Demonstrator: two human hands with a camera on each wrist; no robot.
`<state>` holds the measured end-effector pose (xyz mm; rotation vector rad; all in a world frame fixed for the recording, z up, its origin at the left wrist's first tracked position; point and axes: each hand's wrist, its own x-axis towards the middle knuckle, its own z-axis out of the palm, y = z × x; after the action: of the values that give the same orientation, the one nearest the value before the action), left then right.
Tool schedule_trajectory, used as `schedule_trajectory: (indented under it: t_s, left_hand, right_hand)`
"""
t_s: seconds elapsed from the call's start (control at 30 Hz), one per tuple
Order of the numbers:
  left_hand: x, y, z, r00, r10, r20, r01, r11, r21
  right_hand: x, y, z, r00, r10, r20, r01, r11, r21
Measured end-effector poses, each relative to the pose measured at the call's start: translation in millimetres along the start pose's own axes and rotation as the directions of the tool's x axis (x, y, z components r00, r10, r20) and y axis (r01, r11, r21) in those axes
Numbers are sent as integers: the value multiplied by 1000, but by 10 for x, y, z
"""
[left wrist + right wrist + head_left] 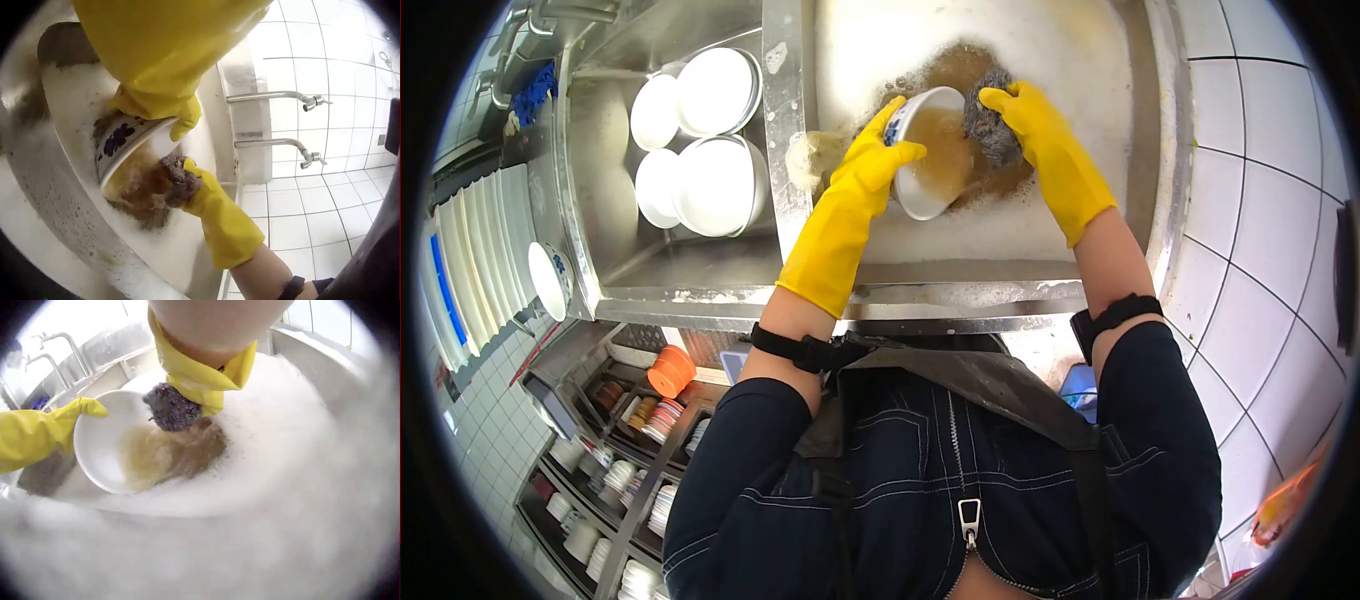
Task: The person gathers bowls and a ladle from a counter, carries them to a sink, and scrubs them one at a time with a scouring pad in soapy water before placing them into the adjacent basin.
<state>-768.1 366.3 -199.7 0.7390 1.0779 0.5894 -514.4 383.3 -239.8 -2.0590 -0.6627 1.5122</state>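
Both hands wear yellow rubber gloves. The left hand (pixel 862 185) grips a white bowl (pixel 920 190) with blue flowers outside by its left rim, thumb over the edge. The bowl is tilted, its lower part in brownish water, and brown liquid lies inside it. In the right hand (pixel 1040 135) is a grey mesh scrubber (pixel 992 120), pinched beside the bowl's right rim. The right wrist view shows the scrubber (pixel 172 407) at the rim of the bowl (pixel 97 447); the right fingers are partly hidden behind it.
Foamy water (pixel 880 60) fills the sink. A metal divider (pixel 788 120) separates it from a left basin holding several white bowls (pixel 715 185). A pale lump (pixel 812 160) sits on the divider. Another bowl (pixel 550 280) stands at the far left; taps (pixel 269 96) project from the wall.
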Motion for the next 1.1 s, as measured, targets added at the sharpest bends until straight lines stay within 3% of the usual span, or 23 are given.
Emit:
schedule_trajectory:
  t_s: [0.03, 0.07, 0.1, 0.17, 0.23, 0.27, 0.33, 0.37, 0.53, 0.6, 0.67, 0.7, 0.73, 0.77, 0.8, 0.83, 0.87, 0.93, 0.97, 1.0, 1.03, 1.07, 1.1]
  left_hand:
    - [-12, 54, 53, 1000, 2, 0, -2, 1000, 0]
    - [-42, 148, 133, 996, 64, -66, -34, 924, 380]
    - [-60, 202, 205, 983, 149, -104, -33, 709, 704]
    - [-82, 185, 343, 982, 149, -118, -10, 662, 750]
    - [-90, 121, 465, 977, 181, -111, -6, 546, 838]
    - [-86, 73, 499, 977, 184, -110, -10, 550, 835]
    - [-71, -29, 560, 976, 214, -41, -41, 366, 930]
    - [-44, -114, 585, 959, 283, -4, -83, 296, 952]
    - [115, -232, 405, 946, 286, 156, -206, 155, 966]
    - [114, -282, 307, 922, 338, 189, -243, 125, 962]
    - [14, -208, 290, 952, 290, -96, -131, 672, 729]
    - [43, -347, 259, 890, 349, -292, -125, 805, 580]
    - [5, -358, 232, 891, 347, -294, -123, 806, 579]
    - [-70, -377, 186, 914, 40, -404, 67, 967, 247]
    - [-116, -390, 158, 874, -284, -395, 257, 959, -119]
    - [-129, -392, 178, 873, -285, -395, 258, 958, -122]
    - [-130, -399, 228, 839, -464, -283, 366, 868, -337]
    - [-87, -414, 388, 716, -697, 46, 549, 521, -653]
    - [110, -647, 452, 904, -403, 143, 280, 305, -910]
    - [277, -770, 398, 904, -401, 149, 283, 301, -911]
    - [428, -850, 369, 878, -473, -80, 143, 418, -897]
    - [542, -933, 356, 804, -509, -308, 18, 538, -843]
    - [618, -1020, 286, 805, -512, -301, 20, 529, -848]
  right_hand:
    - [-281, -133, -49, 975, -53, 218, 7, 978, 206]
    - [-454, -162, -51, 975, -54, 218, 9, 979, 205]
    - [-585, -188, -53, 949, -71, 308, -46, 933, 358]
    - [-677, -169, -27, 915, -106, 389, -109, 863, 493]
    - [-673, -66, 45, 890, -84, 448, -299, 636, 712]
    - [-692, -33, 77, 891, -85, 446, -294, 640, 709]
    - [-721, 52, 143, 934, -101, 343, -138, 782, 608]
    - [-627, 172, 194, 908, -2, 418, -234, 827, 511]
    - [-222, 694, 385, 956, -85, 280, -129, 736, 664]
    - [-177, 710, 335, 986, 125, 112, -160, 906, 392]
    - [215, 1055, 432, 986, 118, 121, -162, 863, 479]
    - [237, 1082, 420, 981, 123, 147, -181, 849, 497]
    - [253, 1103, 413, 977, 122, 174, -197, 828, 525]
    - [257, 1134, 412, 973, 122, 196, -212, 807, 551]
    - [264, 1161, 409, 970, 116, 214, -220, 793, 567]
    - [276, 1203, 411, 967, 111, 230, -230, 773, 591]
    - [290, 1239, 414, 964, 104, 244, -236, 755, 612]
    - [323, 1309, 417, 962, 86, 258, -236, 737, 634]
    - [340, 1323, 423, 963, 85, 256, -233, 739, 632]
    - [359, 1343, 415, 970, 143, 196, -216, 878, 426]
    - [367, 1359, 391, 975, 186, 122, -207, 960, 189]
    - [206, 1229, 360, 975, 189, 116, -208, 961, 182]
    - [-101, 968, 332, 959, 189, 209, -230, 954, 191]
